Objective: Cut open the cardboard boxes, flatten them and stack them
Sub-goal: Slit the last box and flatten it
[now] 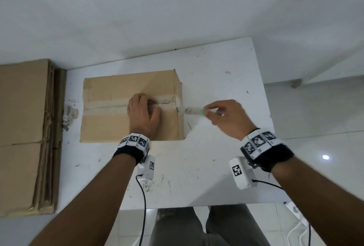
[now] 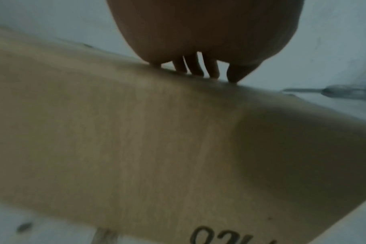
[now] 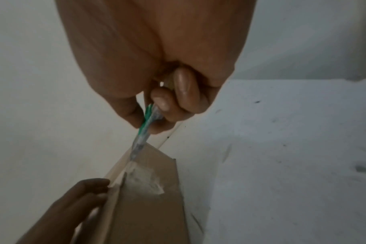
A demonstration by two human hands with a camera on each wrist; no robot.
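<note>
- Cardboard, brown and flattened, lies in a stack (image 1: 23,133) well to the left of the working hands, beside the white table (image 1: 206,166); I judge those boxes already done.
- One cardboard box (image 1: 122,88) stands unflattened on the table, its top seam taped (image 1: 98,104). It sits directly under the left hand (image 1: 143,113) and just left of the right hand's grip.
- That left hand rests on the box top, fingers (image 2: 195,66) bent down with their tips pressing the cardboard near the seam, holding nothing.
- At the box's right end, the right hand (image 1: 226,117) pinches a slim cutter (image 1: 194,111) with a clear and green body between thumb and curled fingers.
- The cutter's tip touches the tape at the box's top right edge, so cutting seems barely begun; slitting, flattening and stacking this box remain.
</note>
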